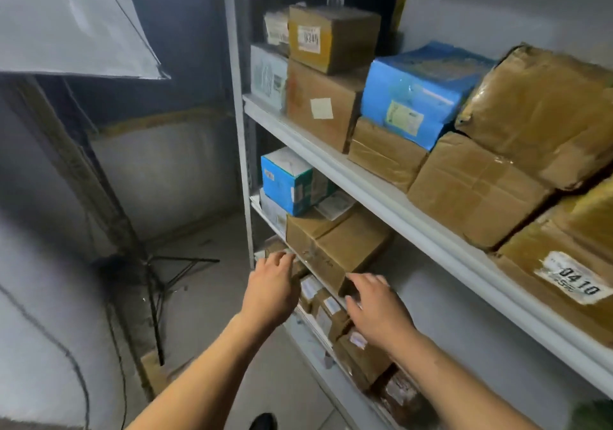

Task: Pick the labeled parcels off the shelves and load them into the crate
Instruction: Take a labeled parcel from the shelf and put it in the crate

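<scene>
A brown cardboard parcel [335,247] lies on the middle shelf [275,222], jutting over its front edge. My left hand [272,287] reaches in below its left corner, fingers loosely curled near a small brown parcel [275,247] on the lower shelf. Fingers bent, my right hand [378,310] touches the big parcel's near right corner. Small labeled brown parcels [326,310] line the lower shelf beneath both hands. No crate is in view.
The top shelf [398,207] carries many taped brown boxes, a blue parcel [418,97] and a box labeled 0410 [574,280]. A blue-and-white carton [288,180] sits on the middle shelf. A light stand [156,283] with softbox [66,18] stands to the left on the floor.
</scene>
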Action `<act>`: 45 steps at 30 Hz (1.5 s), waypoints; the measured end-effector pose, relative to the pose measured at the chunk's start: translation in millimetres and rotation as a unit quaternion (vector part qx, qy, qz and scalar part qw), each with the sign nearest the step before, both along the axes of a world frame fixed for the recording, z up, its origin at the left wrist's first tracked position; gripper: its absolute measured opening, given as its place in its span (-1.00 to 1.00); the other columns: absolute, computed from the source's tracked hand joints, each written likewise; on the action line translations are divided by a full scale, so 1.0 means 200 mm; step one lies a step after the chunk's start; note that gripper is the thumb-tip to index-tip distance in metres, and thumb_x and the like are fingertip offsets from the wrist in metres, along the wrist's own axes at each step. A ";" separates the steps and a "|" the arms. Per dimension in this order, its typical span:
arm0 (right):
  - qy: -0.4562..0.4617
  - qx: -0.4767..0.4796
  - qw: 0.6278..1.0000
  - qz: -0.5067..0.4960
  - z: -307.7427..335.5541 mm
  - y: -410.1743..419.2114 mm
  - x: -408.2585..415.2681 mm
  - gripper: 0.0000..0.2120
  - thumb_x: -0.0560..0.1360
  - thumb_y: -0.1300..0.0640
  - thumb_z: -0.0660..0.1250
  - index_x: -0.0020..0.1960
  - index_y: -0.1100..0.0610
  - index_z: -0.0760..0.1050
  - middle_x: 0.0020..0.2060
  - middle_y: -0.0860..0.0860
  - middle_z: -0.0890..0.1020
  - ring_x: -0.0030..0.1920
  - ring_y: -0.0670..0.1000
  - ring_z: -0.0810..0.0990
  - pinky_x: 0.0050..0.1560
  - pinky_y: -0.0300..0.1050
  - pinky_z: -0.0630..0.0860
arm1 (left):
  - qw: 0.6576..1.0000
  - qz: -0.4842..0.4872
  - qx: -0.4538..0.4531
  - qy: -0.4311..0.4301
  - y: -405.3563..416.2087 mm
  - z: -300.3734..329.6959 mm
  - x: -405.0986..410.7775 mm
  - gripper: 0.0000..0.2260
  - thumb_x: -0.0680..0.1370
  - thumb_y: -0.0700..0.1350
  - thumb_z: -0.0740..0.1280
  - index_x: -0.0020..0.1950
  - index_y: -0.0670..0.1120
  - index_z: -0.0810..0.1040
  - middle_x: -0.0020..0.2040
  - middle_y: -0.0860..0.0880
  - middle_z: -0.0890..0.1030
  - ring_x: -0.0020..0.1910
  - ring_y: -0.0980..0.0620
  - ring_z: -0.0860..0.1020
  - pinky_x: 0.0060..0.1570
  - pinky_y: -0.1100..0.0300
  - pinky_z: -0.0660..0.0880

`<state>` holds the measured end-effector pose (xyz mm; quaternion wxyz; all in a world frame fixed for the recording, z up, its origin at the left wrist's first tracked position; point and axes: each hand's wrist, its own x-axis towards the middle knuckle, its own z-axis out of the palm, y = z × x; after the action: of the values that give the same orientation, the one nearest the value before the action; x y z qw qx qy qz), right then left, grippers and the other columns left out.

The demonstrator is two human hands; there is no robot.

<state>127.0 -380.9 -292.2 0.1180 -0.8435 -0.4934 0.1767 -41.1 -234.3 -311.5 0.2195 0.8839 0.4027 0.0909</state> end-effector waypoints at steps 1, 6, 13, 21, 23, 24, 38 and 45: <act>0.006 0.002 1.000 -0.004 0.03 0.10 0.01 -0.55 0.72 0.01 0.21 0.59 0.04 0.35 0.46 -0.04 0.49 0.48 -0.01 0.35 0.46 -0.09 0.36 | 1.000 -0.003 -0.002 -0.007 0.10 0.02 0.03 -0.50 0.67 0.04 0.32 0.60 0.00 0.36 0.55 -0.07 0.43 0.43 -0.14 0.42 0.44 -0.04 0.42; 0.037 0.025 0.998 -0.033 0.13 0.57 0.06 -0.48 0.71 0.00 0.25 0.64 0.02 0.27 0.54 -0.02 0.40 0.57 0.02 0.28 0.51 -0.05 0.33 | 0.999 0.020 -0.013 -0.029 0.59 0.08 0.15 -0.45 0.67 0.05 0.34 0.63 -0.05 0.32 0.58 -0.10 0.37 0.48 -0.16 0.39 0.47 -0.07 0.42; 0.133 0.056 0.986 -0.086 0.13 1.06 0.09 -0.29 0.70 -0.01 0.29 0.72 -0.11 0.00 0.70 -0.03 0.07 0.69 0.11 0.09 0.57 0.16 0.30 | 0.993 0.056 -0.046 -0.093 1.05 0.12 0.32 -0.11 0.56 0.14 0.50 0.72 -0.05 0.06 0.69 -0.13 0.15 0.63 -0.20 0.21 0.57 -0.15 0.29; 0.338 0.125 0.913 -0.190 0.08 1.24 0.10 -0.07 0.66 0.23 0.33 0.66 -0.37 -0.19 0.68 0.03 0.16 0.64 0.19 0.23 0.48 0.32 0.39 | 0.987 0.019 -0.123 -0.100 1.23 0.11 0.52 0.16 0.34 0.34 0.60 0.72 0.02 0.00 0.72 -0.16 -0.12 0.68 -0.30 0.00 0.62 -0.21 0.16; 0.371 0.159 0.893 -0.198 0.05 1.24 0.09 -0.11 0.67 0.23 0.32 0.66 -0.39 -0.12 0.64 0.02 0.26 0.59 0.14 0.32 0.47 0.29 0.41 | 0.980 0.021 -0.143 -0.135 1.24 0.10 0.52 0.08 0.28 0.31 0.63 0.63 0.02 0.15 0.67 -0.13 0.00 0.61 -0.31 0.17 0.58 -0.19 0.31; 0.389 0.179 0.881 -0.200 0.04 1.23 0.10 -0.17 0.68 0.18 0.32 0.66 -0.38 -0.08 0.63 0.00 0.26 0.58 0.12 0.34 0.47 0.26 0.41 | 0.976 0.025 -0.149 -0.155 1.24 0.09 0.52 0.05 0.24 0.31 0.62 0.59 0.03 0.21 0.63 -0.10 0.06 0.56 -0.29 0.24 0.55 -0.17 0.37; 0.623 0.238 0.699 -0.258 0.02 1.08 0.17 -0.66 0.57 -0.19 0.43 0.33 -0.21 0.57 0.33 0.03 0.64 0.41 0.17 0.54 0.45 0.50 0.39 | 0.677 0.115 -0.620 -0.380 1.01 0.15 0.25 -0.72 0.62 0.00 0.41 0.25 -0.11 0.60 0.17 -0.16 0.73 0.25 -0.17 0.66 0.22 -0.10 0.65; 0.577 0.231 0.716 -0.318 0.00 1.03 0.21 -0.36 0.44 -0.28 0.49 0.45 -0.10 0.48 0.32 0.07 0.63 0.35 0.17 0.58 0.35 0.33 0.52 | 0.735 0.075 -0.594 -0.319 0.98 0.15 0.23 -0.25 0.39 0.48 0.43 0.46 0.11 0.51 0.50 -0.11 0.50 0.51 -0.30 0.40 0.52 -0.35 0.32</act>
<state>168.3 -175.4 -291.8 0.6202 -0.6316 -0.0575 0.4617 4.8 -38.1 -281.1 0.8078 0.4597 0.3466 0.1262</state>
